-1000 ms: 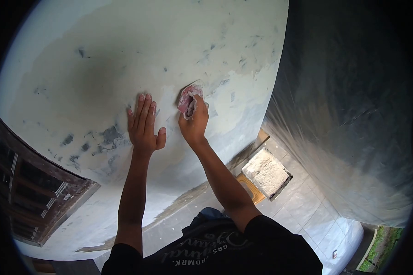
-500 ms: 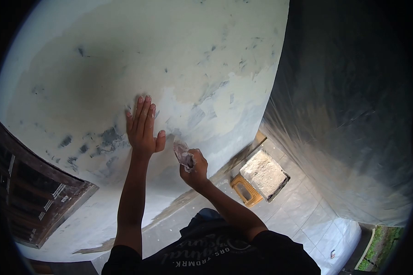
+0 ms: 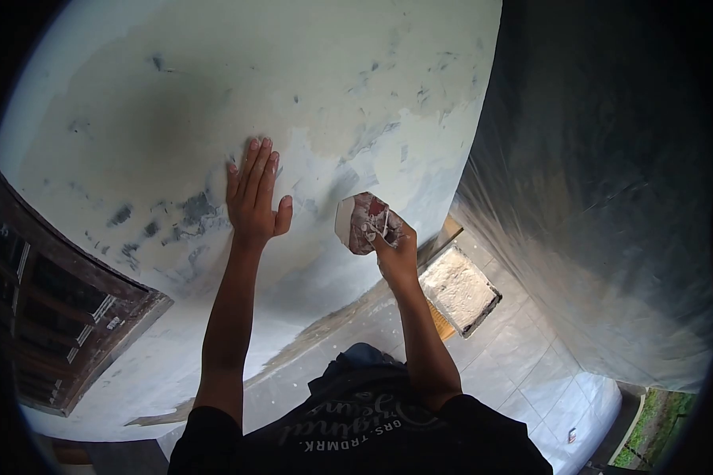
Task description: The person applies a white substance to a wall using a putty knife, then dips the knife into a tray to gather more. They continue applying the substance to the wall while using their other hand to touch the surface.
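My left hand (image 3: 254, 198) lies flat against the wall (image 3: 309, 87), its fingers stretched upward and the thumb out to the side. Grey patches and smears of pale filler mark the wall around it. To the right, my right hand (image 3: 398, 252) grips a putty knife (image 3: 362, 223) by its handle. White filler is smeared over the wide blade, whose face is turned toward me close to the wall surface. The fingers wrapped behind the handle are partly hidden.
Below my right forearm, a square tray of white filler (image 3: 456, 286) rests on a yellow plastic stool (image 3: 440, 321) on the tiled floor (image 3: 515, 348). Clear plastic sheeting (image 3: 594, 222) hangs at the right. A dark wooden window frame (image 3: 111, 348) borders the wall at left.
My right hand has moved up and to the right with the putty knife, whose blade now shows more of its face. The left hand stays flat on the wall, a little higher in view.
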Tool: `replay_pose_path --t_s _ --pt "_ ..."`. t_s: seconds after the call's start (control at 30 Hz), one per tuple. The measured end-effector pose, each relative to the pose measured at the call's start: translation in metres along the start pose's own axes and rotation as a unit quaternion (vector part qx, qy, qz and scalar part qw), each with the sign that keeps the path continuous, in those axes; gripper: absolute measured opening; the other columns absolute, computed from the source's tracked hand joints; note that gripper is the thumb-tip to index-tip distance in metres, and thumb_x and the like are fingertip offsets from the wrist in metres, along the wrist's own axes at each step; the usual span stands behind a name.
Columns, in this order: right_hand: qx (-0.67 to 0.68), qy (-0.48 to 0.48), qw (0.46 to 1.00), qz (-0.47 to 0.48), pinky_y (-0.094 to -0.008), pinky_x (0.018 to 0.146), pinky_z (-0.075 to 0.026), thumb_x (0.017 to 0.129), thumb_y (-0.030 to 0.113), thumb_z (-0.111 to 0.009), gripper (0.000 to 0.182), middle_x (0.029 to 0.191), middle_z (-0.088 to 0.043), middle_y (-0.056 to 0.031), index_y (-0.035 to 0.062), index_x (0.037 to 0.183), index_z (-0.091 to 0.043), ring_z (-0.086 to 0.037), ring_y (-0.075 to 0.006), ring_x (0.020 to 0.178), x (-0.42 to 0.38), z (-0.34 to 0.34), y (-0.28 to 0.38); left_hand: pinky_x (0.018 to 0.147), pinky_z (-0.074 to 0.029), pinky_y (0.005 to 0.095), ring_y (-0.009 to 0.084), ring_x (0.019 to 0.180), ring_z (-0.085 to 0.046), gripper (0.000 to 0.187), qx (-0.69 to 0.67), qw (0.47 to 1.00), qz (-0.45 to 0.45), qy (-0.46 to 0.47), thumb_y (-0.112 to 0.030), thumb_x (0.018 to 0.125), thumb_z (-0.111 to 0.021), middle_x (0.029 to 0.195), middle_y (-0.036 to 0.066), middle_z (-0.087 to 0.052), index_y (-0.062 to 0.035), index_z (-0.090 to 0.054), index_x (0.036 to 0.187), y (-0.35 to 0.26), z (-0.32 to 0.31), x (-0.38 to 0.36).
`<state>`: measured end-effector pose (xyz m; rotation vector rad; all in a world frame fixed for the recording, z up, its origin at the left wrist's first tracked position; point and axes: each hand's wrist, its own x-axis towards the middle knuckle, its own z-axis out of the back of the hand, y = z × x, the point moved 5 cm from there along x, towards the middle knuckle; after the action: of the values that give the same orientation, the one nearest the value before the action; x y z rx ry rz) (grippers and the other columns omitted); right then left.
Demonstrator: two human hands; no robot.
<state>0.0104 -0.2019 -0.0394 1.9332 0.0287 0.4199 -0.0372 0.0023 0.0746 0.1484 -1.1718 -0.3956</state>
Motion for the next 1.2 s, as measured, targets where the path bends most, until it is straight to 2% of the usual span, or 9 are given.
replay_pose_path --t_s 0.23,0.4,0.67,0.73,0.8,0.9,1.07,1.13,1.2 --pt "0.089 -0.038 0.995 -0.029 -0.0281 0.080 -0.051 0.084 -0.006 -0.058 0.031 0.103 -0.065 -0.0068 -0.0038 0.116 -0.058 -0.061 -0.0105 0.090 -0.015 0.017 0.003 0.116 -0.009 0.0457 0.0297 0.133 -0.042 0.048 -0.002 1.000 -0.001 -0.020 -0.028 0.094 -0.035 0.134 0.017 -0.053 0.0027 -0.053 0.126 -0.002 0.003 0.003" --pt "0.262 -0.047 0.952 -0.149 -0.0295 0.071 -0.053 0.089 0.003 -0.054 0.033 0.102 -0.064 -0.0055 0.0007 0.121 -0.054 -0.063 -0.0127 0.086 -0.036 0.018 -0.008 0.116 -0.008 0.0468 0.0316 0.134 -0.042 0.049 -0.026 1.000 0.003 -0.014 -0.028 0.093 -0.036 0.135 0.018 -0.052 0.0033 -0.050 0.128 -0.001 0.007 0.000" --pt "0.316 -0.044 0.926 -0.203 -0.0233 0.052 -0.041 0.091 0.010 -0.056 0.020 0.086 -0.063 -0.0014 0.0055 0.110 -0.060 -0.056 -0.0079 0.067 -0.044 0.000 -0.015 0.116 -0.008 0.0485 0.0349 0.134 -0.041 0.050 -0.033 0.999 -0.015 0.000 -0.028 0.093 -0.037 0.136 0.020 -0.051 0.0036 -0.047 0.130 0.005 0.029 -0.007" --pt "0.289 -0.009 0.943 -0.163 -0.0232 0.047 -0.034 0.090 0.013 -0.058 0.016 0.082 -0.060 -0.0002 0.0069 0.105 -0.062 -0.052 -0.0076 0.062 -0.037 -0.008 -0.008 0.115 -0.007 0.0501 0.0365 0.133 -0.040 0.050 -0.019 1.000 -0.011 0.017 -0.028 0.092 -0.038 0.136 0.020 -0.051 0.0028 -0.046 0.131 0.012 0.036 -0.010" --pt "0.282 0.000 0.950 -0.132 -0.0242 0.048 -0.042 0.091 0.010 -0.059 0.014 0.082 -0.063 -0.0020 0.0044 0.101 -0.064 -0.057 -0.0095 0.062 -0.029 -0.018 0.002 0.115 -0.007 0.0506 0.0371 0.133 -0.041 0.050 -0.012 1.000 -0.019 0.020 -0.028 0.092 -0.039 0.136 0.020 -0.050 0.0024 -0.046 0.131 0.017 0.043 -0.012" --pt "0.242 -0.027 0.968 -0.053 -0.0304 0.069 -0.057 0.089 0.004 -0.060 0.017 0.095 -0.068 -0.0082 -0.0004 0.104 -0.065 -0.066 -0.0173 0.079 -0.022 -0.030 0.015 0.115 -0.006 0.0510 0.0380 0.133 -0.041 0.051 -0.007 0.999 -0.030 0.021 -0.028 0.091 -0.040 0.136 0.021 -0.051 0.0019 -0.045 0.132 0.023 0.051 -0.013" --pt "0.068 -0.071 0.994 0.042 -0.0291 0.073 -0.054 0.084 -0.006 -0.059 0.019 0.098 -0.066 -0.0102 -0.0043 0.102 -0.065 -0.066 -0.0188 0.082 -0.004 -0.045 0.013 0.113 -0.005 0.0534 0.0415 0.135 -0.035 0.056 -0.021 0.997 -0.045 0.052 -0.031 0.092 -0.039 0.140 0.023 -0.045 -0.0008 -0.038 0.139 0.030 0.057 -0.025" --pt "-0.193 -0.127 0.936 0.264 -0.0295 0.067 -0.051 0.080 -0.008 -0.061 0.026 0.089 -0.061 -0.0121 -0.0046 0.105 -0.064 -0.062 -0.0190 0.076 -0.001 -0.061 0.051 0.114 -0.005 0.0520 0.0414 0.134 -0.036 0.056 -0.039 0.997 -0.049 0.045 -0.031 0.092 -0.039 0.139 0.024 -0.046 0.0001 -0.039 0.138 0.031 0.059 -0.027" --pt "-0.302 -0.161 0.874 0.345 -0.0359 0.069 -0.045 0.067 -0.012 -0.063 0.053 0.086 -0.055 -0.0150 -0.0025 0.118 -0.058 -0.051 -0.0280 0.081 0.007 -0.081 0.057 0.115 -0.005 0.0506 0.0400 0.132 -0.040 0.053 -0.045 0.997 -0.056 0.034 -0.029 0.091 -0.040 0.135 0.023 -0.050 0.0014 -0.042 0.135 0.030 0.061 -0.028"
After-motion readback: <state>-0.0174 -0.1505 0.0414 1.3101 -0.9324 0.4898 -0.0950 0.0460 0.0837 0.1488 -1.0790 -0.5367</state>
